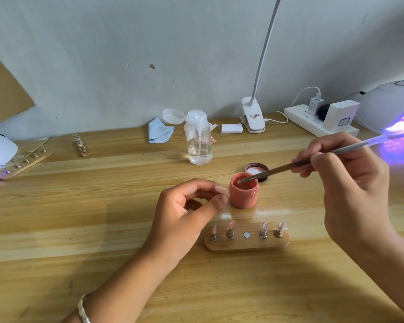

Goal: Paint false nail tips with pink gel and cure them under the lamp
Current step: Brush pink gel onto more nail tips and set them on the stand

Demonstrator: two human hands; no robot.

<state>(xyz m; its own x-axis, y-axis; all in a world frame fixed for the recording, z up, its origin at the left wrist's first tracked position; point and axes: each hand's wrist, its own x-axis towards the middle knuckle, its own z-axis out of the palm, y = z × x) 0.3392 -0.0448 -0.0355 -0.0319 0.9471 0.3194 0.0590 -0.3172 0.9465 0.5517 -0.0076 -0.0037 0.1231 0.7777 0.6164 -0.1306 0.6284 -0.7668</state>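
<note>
Two grips: right grip (345,173) pinches brush (278,170) in gel jar (244,197); left grip (187,213) half-curled, empty.

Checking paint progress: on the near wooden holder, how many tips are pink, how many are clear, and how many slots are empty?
Pink tips: 2
Clear tips: 2
Empty slot: 1
Total: 4 tips, 5 slots

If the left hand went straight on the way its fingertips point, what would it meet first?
Most likely the pink jar, right beside the thumb and forefinger of the left hand; whether they already touch is unclear.
</note>
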